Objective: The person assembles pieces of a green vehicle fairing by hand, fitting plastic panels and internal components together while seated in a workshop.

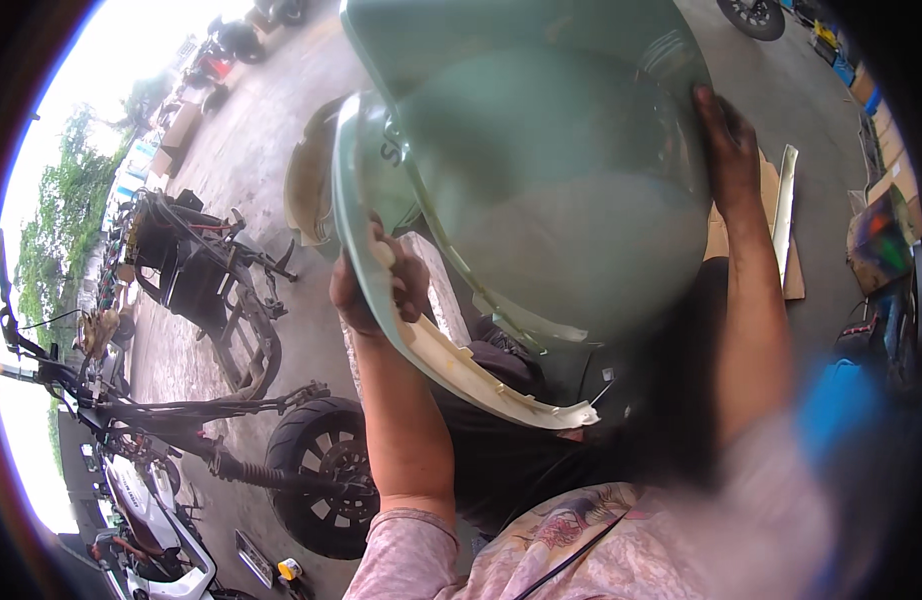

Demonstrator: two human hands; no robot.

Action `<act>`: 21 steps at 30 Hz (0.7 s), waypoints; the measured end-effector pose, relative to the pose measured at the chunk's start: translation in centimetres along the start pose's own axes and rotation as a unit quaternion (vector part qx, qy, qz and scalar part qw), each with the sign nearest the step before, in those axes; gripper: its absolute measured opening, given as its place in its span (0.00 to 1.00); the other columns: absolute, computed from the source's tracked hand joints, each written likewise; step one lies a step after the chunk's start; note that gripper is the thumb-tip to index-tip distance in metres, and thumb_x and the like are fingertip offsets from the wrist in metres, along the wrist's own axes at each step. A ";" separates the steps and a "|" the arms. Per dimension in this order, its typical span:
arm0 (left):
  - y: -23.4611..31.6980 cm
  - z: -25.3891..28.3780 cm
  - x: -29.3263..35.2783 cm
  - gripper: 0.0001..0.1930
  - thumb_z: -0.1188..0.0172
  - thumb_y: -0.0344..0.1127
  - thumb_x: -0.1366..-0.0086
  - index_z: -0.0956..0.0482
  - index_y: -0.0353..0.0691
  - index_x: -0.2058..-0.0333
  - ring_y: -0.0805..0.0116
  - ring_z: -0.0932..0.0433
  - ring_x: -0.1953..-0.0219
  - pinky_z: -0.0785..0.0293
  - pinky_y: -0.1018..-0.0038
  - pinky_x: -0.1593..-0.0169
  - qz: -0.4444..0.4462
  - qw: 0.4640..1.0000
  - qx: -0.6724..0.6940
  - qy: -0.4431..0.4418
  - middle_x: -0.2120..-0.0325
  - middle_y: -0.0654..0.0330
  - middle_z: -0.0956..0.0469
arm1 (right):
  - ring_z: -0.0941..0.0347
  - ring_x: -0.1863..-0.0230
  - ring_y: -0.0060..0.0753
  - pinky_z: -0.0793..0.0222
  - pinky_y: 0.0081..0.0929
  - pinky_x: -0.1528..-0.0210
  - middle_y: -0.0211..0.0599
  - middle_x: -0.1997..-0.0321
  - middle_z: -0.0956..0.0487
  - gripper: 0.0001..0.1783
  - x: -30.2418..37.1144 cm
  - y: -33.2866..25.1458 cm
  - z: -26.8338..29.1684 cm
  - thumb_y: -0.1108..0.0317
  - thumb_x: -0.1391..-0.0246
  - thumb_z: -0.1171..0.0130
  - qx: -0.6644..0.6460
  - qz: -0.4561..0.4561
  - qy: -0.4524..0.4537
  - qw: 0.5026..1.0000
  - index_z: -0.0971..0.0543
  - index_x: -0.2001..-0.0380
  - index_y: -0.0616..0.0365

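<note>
A large, glossy pale-green motorbike body panel (pixel 551 200) fills the upper middle, close to the camera. My right hand (pixel 729 145) is closed on its right edge. Along its left side runs a narrower curved green panel (pixel 349 215) with a cream inner edge. My left hand (pixel 381 280) has its fingers wrapped round this curved strip. I cannot tell whether the two green pieces are joined. Behind my left hand, another curved panel (pixel 309 185) with a tan inner side lies on the floor, partly hidden.
A stripped motorbike frame (pixel 246 330) with a black wheel (pixel 326 475) stands at my left. A white motorbike (pixel 151 510) is at lower left. Flattened cardboard (pixel 793 265) lies on the right, with a long pale strip (pixel 784 205) on it. Boxes (pixel 881 240) line the far right.
</note>
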State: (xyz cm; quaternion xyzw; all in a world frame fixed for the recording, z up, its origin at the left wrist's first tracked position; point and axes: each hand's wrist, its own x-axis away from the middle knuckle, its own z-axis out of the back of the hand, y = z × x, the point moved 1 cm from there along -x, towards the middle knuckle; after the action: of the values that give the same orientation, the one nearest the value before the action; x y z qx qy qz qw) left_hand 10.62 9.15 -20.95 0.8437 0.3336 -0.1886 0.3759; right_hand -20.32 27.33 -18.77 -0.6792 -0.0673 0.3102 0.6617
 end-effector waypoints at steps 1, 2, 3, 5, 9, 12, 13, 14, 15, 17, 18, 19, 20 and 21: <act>-0.3 -0.2 0.1 0.23 0.52 0.46 0.36 0.35 0.29 0.55 0.64 0.30 0.90 0.36 0.75 0.90 0.009 1.000 -0.009 -0.006 0.84 0.52 0.27 | 0.28 0.70 0.24 0.34 0.20 0.64 0.37 0.68 0.22 0.37 0.0 0.0 0.1 0.38 0.51 0.43 -0.003 -0.002 0.001 1.000 0.23 0.59 0.67; -0.3 -1.0 0.6 0.18 0.50 0.43 0.36 0.37 0.36 0.55 0.72 0.34 0.92 0.38 0.81 0.89 0.046 0.994 -0.090 0.042 0.85 0.62 0.29 | 0.29 0.67 0.24 0.35 0.20 0.61 0.37 0.67 0.23 0.37 0.1 0.0 0.2 0.39 0.50 0.45 0.003 -0.004 -0.002 1.000 0.24 0.58 0.68; -0.3 -1.1 1.1 0.18 0.52 0.45 0.35 0.35 0.35 0.56 0.70 0.33 0.91 0.37 0.80 0.89 0.060 0.990 -0.109 0.060 0.83 0.60 0.28 | 0.30 0.65 0.24 0.36 0.20 0.59 0.37 0.66 0.23 0.36 0.1 0.0 0.3 0.39 0.48 0.47 0.007 -0.007 -0.005 1.000 0.24 0.57 0.69; -0.2 -0.6 1.7 0.21 0.55 0.48 0.34 0.32 0.33 0.57 0.67 0.31 0.89 0.35 0.77 0.87 0.068 0.985 -0.127 0.097 0.81 0.57 0.26 | 0.31 0.62 0.24 0.38 0.20 0.56 0.37 0.64 0.24 0.36 -0.1 0.0 0.6 0.40 0.47 0.48 0.015 -0.008 -0.004 1.000 0.25 0.56 0.70; -0.1 1.6 3.5 0.23 0.55 0.48 0.34 0.31 0.30 0.55 0.61 0.26 0.83 0.30 0.72 0.83 0.057 0.976 -0.147 0.153 0.76 0.50 0.24 | 0.31 0.60 0.26 0.38 0.21 0.54 0.38 0.63 0.24 0.37 0.1 -0.4 0.2 0.40 0.47 0.48 0.020 -0.021 -0.011 1.000 0.25 0.56 0.69; -0.6 2.1 3.9 0.25 0.52 0.48 0.36 0.33 0.30 0.52 0.57 0.23 0.80 0.26 0.70 0.80 0.050 0.970 -0.142 0.191 0.72 0.47 0.24 | 0.31 0.60 0.26 0.38 0.21 0.54 0.38 0.63 0.24 0.37 0.1 -0.5 0.2 0.40 0.47 0.48 0.025 -0.016 -0.008 1.000 0.25 0.55 0.69; -0.8 2.0 3.8 0.25 0.50 0.46 0.37 0.34 0.30 0.50 0.57 0.23 0.76 0.26 0.68 0.75 0.055 0.970 -0.136 0.193 0.69 0.48 0.24 | 0.31 0.60 0.25 0.38 0.21 0.54 0.38 0.63 0.24 0.37 0.1 -0.5 0.2 0.40 0.47 0.48 0.027 -0.010 -0.004 1.000 0.25 0.55 0.69; -0.9 1.8 3.6 0.25 0.48 0.45 0.38 0.35 0.31 0.49 0.57 0.23 0.71 0.25 0.67 0.71 0.060 0.971 -0.129 0.194 0.65 0.48 0.25 | 0.30 0.64 0.25 0.37 0.20 0.58 0.37 0.65 0.24 0.36 0.1 -0.4 0.3 0.40 0.48 0.47 0.023 0.000 0.004 1.000 0.24 0.57 0.68; -0.7 1.6 3.6 0.27 0.45 0.43 0.39 0.37 0.32 0.47 0.58 0.23 0.63 0.25 0.66 0.62 0.073 0.972 -0.125 0.185 0.60 0.50 0.26 | 0.30 0.67 0.24 0.36 0.20 0.62 0.37 0.68 0.23 0.35 0.0 -0.2 0.2 0.40 0.49 0.45 0.016 0.010 0.011 1.000 0.24 0.59 0.68; -0.4 1.6 3.5 0.29 0.41 0.40 0.41 0.38 0.34 0.44 0.59 0.24 0.55 0.25 0.64 0.53 0.090 0.973 -0.121 0.176 0.54 0.52 0.27 | 0.29 0.71 0.23 0.35 0.20 0.66 0.36 0.70 0.23 0.34 0.0 -0.2 0.2 0.40 0.50 0.43 -0.004 0.012 0.014 1.000 0.23 0.62 0.67; -0.3 1.9 3.7 0.29 0.41 0.40 0.41 0.38 0.34 0.44 0.58 0.24 0.55 0.25 0.64 0.53 0.093 0.972 -0.121 0.179 0.54 0.52 0.27 | 0.29 0.70 0.23 0.35 0.20 0.65 0.35 0.70 0.23 0.34 0.2 -0.4 0.0 0.40 0.51 0.43 -0.017 0.004 0.009 1.000 0.23 0.62 0.67; -0.2 2.1 3.9 0.29 0.41 0.40 0.41 0.39 0.34 0.44 0.58 0.24 0.55 0.25 0.64 0.53 0.096 0.971 -0.123 0.180 0.54 0.52 0.27 | 0.30 0.70 0.23 0.35 0.19 0.65 0.35 0.70 0.23 0.34 0.3 -0.5 -0.2 0.40 0.51 0.43 -0.030 -0.004 0.004 1.000 0.23 0.62 0.67; -0.1 2.4 4.0 0.30 0.41 0.41 0.41 0.39 0.34 0.44 0.58 0.24 0.55 0.25 0.64 0.53 0.100 0.971 -0.125 0.180 0.54 0.52 0.27 | 0.30 0.70 0.23 0.35 0.20 0.65 0.35 0.70 0.23 0.34 0.3 -0.4 -0.3 0.40 0.51 0.43 -0.039 -0.003 0.003 0.999 0.23 0.62 0.67; 0.2 2.6 4.0 0.30 0.41 0.41 0.41 0.39 0.34 0.44 0.58 0.24 0.54 0.26 0.64 0.52 0.102 0.970 -0.129 0.178 0.54 0.52 0.27 | 0.30 0.70 0.23 0.35 0.20 0.65 0.35 0.70 0.23 0.34 0.3 -0.4 -0.4 0.40 0.51 0.42 -0.047 -0.002 0.002 0.999 0.23 0.63 0.67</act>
State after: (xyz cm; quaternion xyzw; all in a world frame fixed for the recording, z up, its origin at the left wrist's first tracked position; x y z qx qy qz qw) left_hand 13.41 8.74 -24.84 0.8377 0.3286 0.0490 0.4335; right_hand -19.73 27.21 -18.49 -0.7100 -0.0817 0.3043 0.6298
